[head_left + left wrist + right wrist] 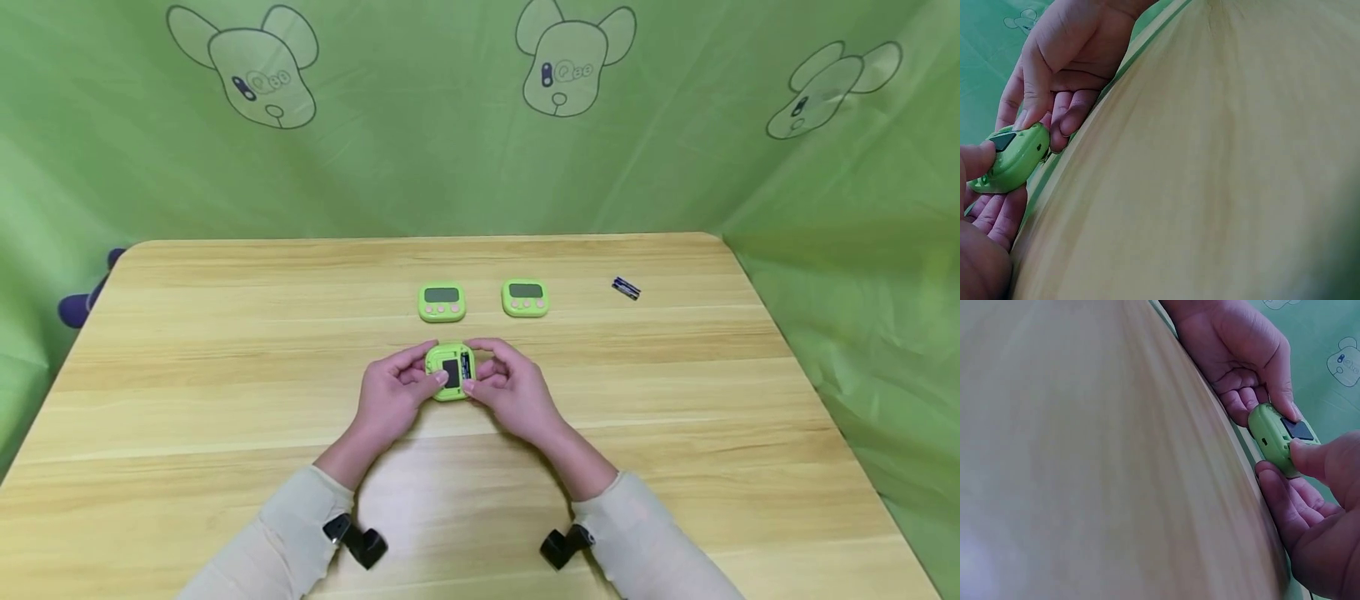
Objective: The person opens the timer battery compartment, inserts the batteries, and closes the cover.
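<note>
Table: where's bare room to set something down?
Bare: the table's whole left side, the right side below the battery, and the near edge by the sleeves. Crowded: centre, where both hands hold a timer under two timers.

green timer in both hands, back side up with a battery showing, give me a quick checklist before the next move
1. Grip: left hand and right hand both hold the small green square plastic timer by its edges: ok.
2. Back side up, dark panel facing the head camera: ok.
3. Battery in the open slot, seated fully: cannot tell.
4. Battery cover in sight: cannot tell, none is plainly visible.
5. Spare dark cylindrical battery lies alone at the far right of the pale wooden table: ok.
6. Two other green timers sit face up behind, apart from the hands: ok.
</note>
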Demonstrator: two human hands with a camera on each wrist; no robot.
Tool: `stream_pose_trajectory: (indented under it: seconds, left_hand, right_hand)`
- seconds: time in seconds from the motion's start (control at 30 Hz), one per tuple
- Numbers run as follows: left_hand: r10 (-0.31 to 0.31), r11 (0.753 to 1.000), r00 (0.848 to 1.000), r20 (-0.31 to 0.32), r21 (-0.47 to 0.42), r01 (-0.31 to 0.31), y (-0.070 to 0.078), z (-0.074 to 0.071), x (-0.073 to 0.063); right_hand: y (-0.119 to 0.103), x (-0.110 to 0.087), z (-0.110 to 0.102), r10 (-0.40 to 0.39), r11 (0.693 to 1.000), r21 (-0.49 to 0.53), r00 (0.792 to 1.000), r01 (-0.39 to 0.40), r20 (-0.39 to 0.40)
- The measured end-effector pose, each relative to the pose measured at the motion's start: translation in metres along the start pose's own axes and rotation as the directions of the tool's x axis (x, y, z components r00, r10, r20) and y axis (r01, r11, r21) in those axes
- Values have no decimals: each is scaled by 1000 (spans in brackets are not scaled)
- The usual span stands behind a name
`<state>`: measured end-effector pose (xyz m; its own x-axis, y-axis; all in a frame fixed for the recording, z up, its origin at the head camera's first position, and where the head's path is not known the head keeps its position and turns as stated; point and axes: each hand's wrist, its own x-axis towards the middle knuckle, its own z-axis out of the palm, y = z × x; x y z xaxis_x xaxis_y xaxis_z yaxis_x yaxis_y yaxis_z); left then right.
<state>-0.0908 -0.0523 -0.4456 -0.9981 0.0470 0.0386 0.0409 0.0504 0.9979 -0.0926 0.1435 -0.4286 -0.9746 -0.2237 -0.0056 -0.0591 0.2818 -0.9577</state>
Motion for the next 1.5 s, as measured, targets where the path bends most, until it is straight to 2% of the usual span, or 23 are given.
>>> stream_pose_trajectory:
  seconds: [0.23,0.37,0.53,0.67,0.8,0.97,1.23,1.37,1.5]
  left_hand:
    - [4,1000,1000,-4,-16,-4,-4,0,1]
    - [-1,1000,1000,-6,-21,0,-5,0,2]
    - [-13,999,1000,-9,-36,12,-5,-1,2]
    - [-13,998,1000,-1,-54,13,-6,-2,2]
    - [-9,998,1000,0,-60,9,-7,-2,2]
    - [-9,998,1000,-3,-57,9,-6,-1,2]
    - [-10,998,1000,-4,-60,9,-4,-1,1]
    - [-6,998,1000,0,-60,6,-4,0,0]
    - [-4,998,1000,4,-62,4,-5,0,0]
  right_hand:
    - [0,1,0,59,994,92,998,-58,-5]
    - [-5,0,-10,47,999,-2,999,-47,-17]
    - [-9,-2,-28,4,991,-132,995,-17,-97]
    - [-7,-1,-42,4,976,-213,987,-39,-163]
    - [0,1,-49,-1,954,-296,981,-57,-194]
    - [7,5,-49,5,921,-381,979,-83,-202]
    - [1,11,-46,45,866,-482,980,-135,-194]
    - [-3,12,-48,103,864,-476,983,-163,-150]
    - [-6,12,-51,151,876,-451,985,-174,-86]
